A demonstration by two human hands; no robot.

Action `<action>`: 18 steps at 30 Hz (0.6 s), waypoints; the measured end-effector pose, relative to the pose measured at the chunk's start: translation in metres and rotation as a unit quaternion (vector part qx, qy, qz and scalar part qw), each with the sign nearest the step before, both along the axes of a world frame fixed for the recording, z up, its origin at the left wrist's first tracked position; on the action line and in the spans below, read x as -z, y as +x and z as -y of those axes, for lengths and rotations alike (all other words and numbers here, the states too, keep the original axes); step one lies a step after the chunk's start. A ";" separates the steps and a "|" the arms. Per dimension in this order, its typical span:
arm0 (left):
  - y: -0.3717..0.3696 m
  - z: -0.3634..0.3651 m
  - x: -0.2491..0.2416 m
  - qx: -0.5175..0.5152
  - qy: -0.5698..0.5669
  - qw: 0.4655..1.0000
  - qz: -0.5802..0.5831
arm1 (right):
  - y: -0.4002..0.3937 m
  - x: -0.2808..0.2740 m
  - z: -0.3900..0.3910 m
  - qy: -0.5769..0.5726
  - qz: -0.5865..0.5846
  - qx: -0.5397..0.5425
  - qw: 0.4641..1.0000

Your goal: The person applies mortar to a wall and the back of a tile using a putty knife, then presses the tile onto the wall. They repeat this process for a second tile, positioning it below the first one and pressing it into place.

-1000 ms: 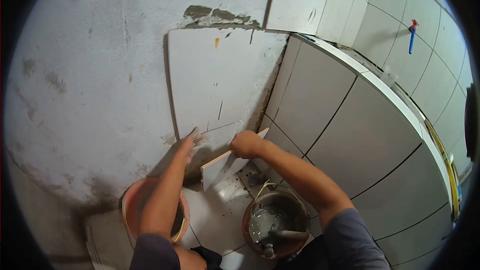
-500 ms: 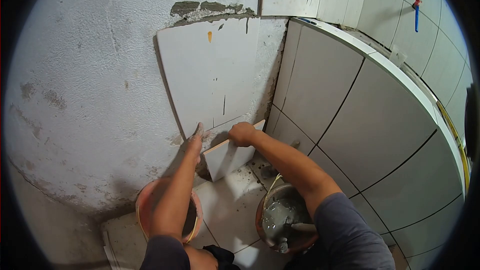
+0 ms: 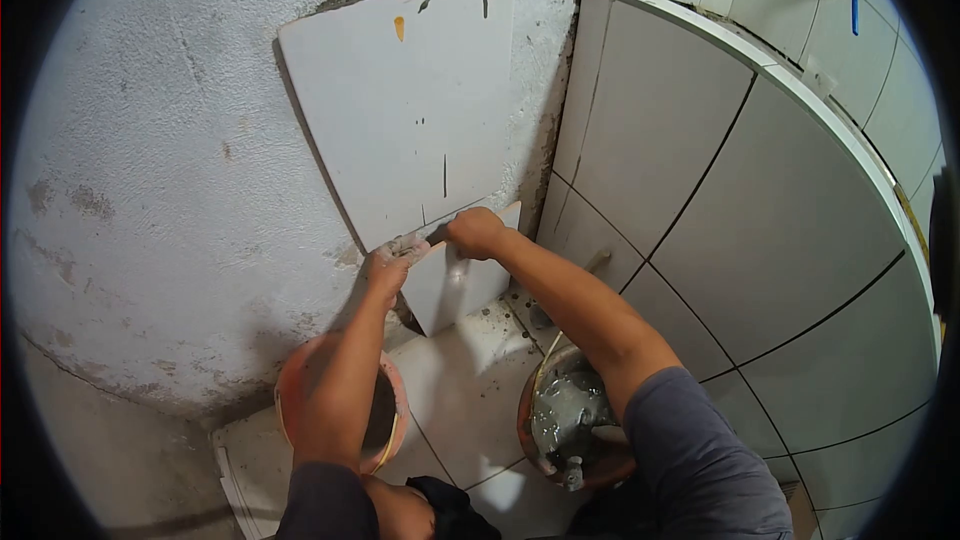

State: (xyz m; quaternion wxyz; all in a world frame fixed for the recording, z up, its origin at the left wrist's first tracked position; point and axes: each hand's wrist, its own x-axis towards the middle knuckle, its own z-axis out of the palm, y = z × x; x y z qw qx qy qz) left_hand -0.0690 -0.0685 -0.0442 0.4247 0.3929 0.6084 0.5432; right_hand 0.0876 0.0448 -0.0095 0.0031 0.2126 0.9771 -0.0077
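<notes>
A large white tile point(image 3: 420, 110) with dark marks and a yellow spot sits against the rough wall. Below it, a smaller white tile point(image 3: 460, 285) leans close to the wall, its top edge near both hands. My left hand point(image 3: 395, 265), smeared with grey, is at the large tile's lower left corner, fingers bent toward the gap between the tiles; what they hold, if anything, is unclear. My right hand point(image 3: 475, 233) is closed at the smaller tile's top edge, around something I cannot make out.
An orange bucket point(image 3: 400, 420) stands below my left forearm. Another bucket point(image 3: 524, 420) holds wet grey material and a tool. A tiled partition point(image 3: 690, 170) curves along the right. A blue-handled red tap point(image 3: 853, 0) is at upper right.
The view has tilted downward, so the wall tile appears higher. My left hand has turned from upright, spread fingers to bent ones reaching toward my right hand, which has moved slightly left along the edge.
</notes>
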 end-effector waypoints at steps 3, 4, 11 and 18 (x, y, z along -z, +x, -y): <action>-0.001 -0.003 0.010 -0.021 0.027 0.999 -0.024 | 0.004 0.010 0.000 -0.002 -0.050 0.023 0.998; -0.002 -0.003 0.010 -0.022 0.025 0.999 -0.024 | 0.005 0.015 0.000 -0.004 -0.051 0.022 0.998; 0.005 0.002 0.001 -0.038 0.012 0.997 -0.060 | 0.055 0.032 0.024 0.084 -0.404 0.065 0.909; 0.003 0.002 0.003 -0.052 0.004 0.995 -0.081 | 0.074 0.086 -0.023 -0.371 -0.539 0.266 0.708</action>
